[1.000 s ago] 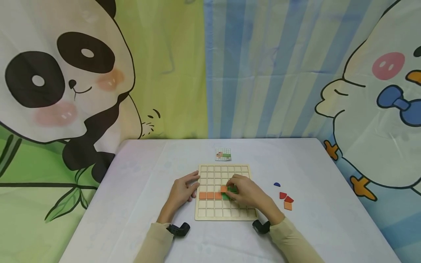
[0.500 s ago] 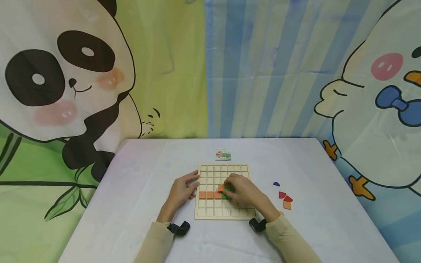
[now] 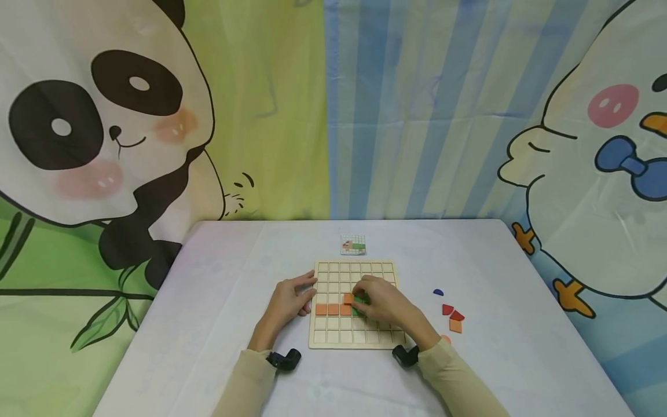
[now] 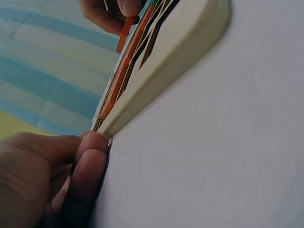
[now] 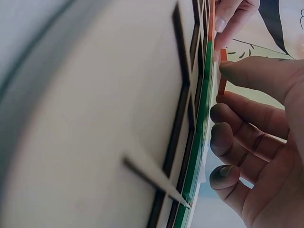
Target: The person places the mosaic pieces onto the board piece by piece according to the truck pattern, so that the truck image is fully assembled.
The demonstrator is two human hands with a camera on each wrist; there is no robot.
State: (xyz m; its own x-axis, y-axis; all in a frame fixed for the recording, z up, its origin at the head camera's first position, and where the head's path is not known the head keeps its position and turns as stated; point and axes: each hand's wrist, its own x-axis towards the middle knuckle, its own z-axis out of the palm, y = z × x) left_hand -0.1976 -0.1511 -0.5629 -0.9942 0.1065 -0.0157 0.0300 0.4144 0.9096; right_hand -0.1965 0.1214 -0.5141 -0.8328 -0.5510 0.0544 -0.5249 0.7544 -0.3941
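Note:
On the table lies a pale wooden grid board (image 3: pixel 359 339). Several orange square tiles (image 3: pixel 333 310) form a row in it, with green tiles (image 3: pixel 357 311) partly hidden beyond them. My right hand (image 3: pixel 383 299) is over the board and pinches an orange square tile (image 3: pixel 347 298) between thumb and fingertip. In the right wrist view, that held tile (image 5: pixel 223 71) stands clear of the board's surface, its other fingers loosely bent. My left hand (image 3: pixel 285 299) rests at the board's left edge, thumb and forefinger apart; its fingertips (image 4: pixel 92 159) touch the rim in the left wrist view.
Behind the board lies a small picture card (image 3: pixel 353 245) with a gridded coloured pattern. To the right are a blue half-round tile (image 3: pixel 438 292), red tiles (image 3: pixel 447 310) and a loose orange square (image 3: pixel 455 326). A rounded orange piece (image 3: pixel 446 339) shows beside the right sleeve.
My right hand has moved a little left over the board, carrying the pinched orange tile with it. The left hand has stayed at the board's edge.

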